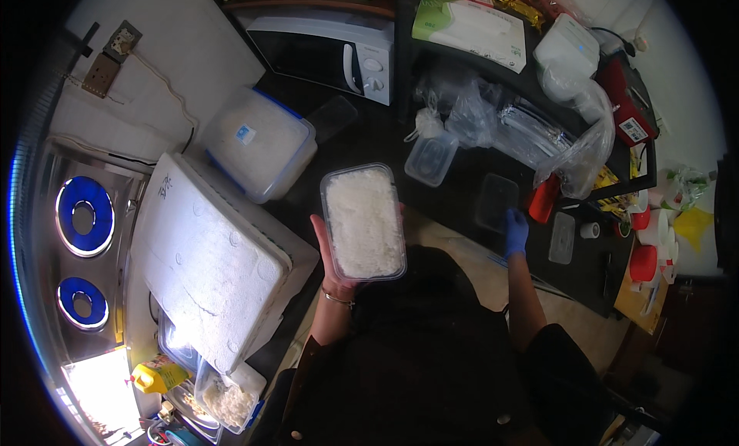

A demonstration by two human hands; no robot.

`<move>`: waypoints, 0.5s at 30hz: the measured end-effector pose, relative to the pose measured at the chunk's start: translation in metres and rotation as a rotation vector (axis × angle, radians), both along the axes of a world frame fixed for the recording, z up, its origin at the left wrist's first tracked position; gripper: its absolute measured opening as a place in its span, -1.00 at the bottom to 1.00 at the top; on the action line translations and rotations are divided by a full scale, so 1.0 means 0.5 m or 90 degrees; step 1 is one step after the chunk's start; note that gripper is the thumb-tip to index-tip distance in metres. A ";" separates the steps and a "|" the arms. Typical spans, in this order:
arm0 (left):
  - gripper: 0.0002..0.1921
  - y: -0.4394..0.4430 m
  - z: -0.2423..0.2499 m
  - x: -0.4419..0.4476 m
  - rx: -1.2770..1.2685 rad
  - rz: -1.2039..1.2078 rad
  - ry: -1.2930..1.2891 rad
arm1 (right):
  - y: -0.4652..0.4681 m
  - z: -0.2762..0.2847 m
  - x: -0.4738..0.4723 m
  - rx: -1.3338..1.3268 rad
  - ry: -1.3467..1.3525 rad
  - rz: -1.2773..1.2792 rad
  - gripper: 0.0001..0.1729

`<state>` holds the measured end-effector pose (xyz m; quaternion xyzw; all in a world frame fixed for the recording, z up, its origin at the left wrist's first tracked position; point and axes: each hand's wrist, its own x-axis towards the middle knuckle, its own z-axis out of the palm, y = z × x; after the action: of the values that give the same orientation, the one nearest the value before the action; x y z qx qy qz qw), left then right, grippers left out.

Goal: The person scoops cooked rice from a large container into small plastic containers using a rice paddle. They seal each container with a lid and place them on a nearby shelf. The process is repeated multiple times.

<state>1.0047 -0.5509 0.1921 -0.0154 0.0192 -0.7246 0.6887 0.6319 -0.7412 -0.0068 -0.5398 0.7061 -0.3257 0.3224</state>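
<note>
On my bare left hand (331,266) rests a clear plastic food container (324,215) filled level with cooked white rice (365,224). Its thumb shows along the container's left side, and fingertips show at the right. My right hand (515,231), in a blue glove, is out over the dark countertop at the edge of a clear plastic lid (497,200). How its fingers meet the lid is hard to make out. Just right of that glove stands a red bottle (544,199), with another clear lid (562,238) lying flat nearby.
To the left are a white styrofoam box (213,261) and a lidded blue-rimmed tub (260,140). Behind stands a microwave (323,59). Clear containers (432,157) and plastic bags (470,114) sit at the back. A gas stove (84,261) lies far left.
</note>
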 end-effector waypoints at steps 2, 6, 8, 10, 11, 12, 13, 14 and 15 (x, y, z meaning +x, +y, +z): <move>-0.05 0.001 -0.017 -0.002 0.112 0.021 -0.037 | -0.010 0.018 0.022 -0.095 0.229 0.024 -0.55; -0.29 0.015 -0.051 -0.008 0.125 0.022 0.025 | 0.013 0.169 0.191 -0.187 -0.015 0.131 -0.64; -0.38 0.020 -0.062 -0.013 0.098 0.021 -0.064 | 0.027 0.277 0.287 -0.071 -0.334 0.377 -0.71; -0.36 0.022 -0.067 -0.017 0.114 0.009 0.003 | 0.050 0.375 0.364 -0.037 -0.439 0.487 -0.67; -0.35 0.023 -0.067 -0.019 0.126 0.004 0.023 | 0.060 0.417 0.386 0.009 -0.493 0.525 -0.63; -0.35 0.024 -0.066 -0.021 0.122 0.009 0.031 | 0.061 0.451 0.409 0.061 -0.505 0.547 -0.61; -0.35 0.025 -0.064 -0.022 0.123 0.015 0.026 | 0.062 0.478 0.425 0.106 -0.525 0.595 -0.60; -0.35 0.026 -0.063 -0.022 0.124 0.022 0.005 | 0.067 0.500 0.436 0.138 -0.509 0.585 -0.60; -0.34 0.027 -0.060 -0.022 0.128 0.031 0.022 | 0.071 0.515 0.442 0.170 -0.492 0.576 -0.61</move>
<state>0.9939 -0.5375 0.1619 0.0406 0.1033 -0.7017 0.7038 0.8531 -0.7059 0.2506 -0.5837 0.2732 -0.2373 0.7268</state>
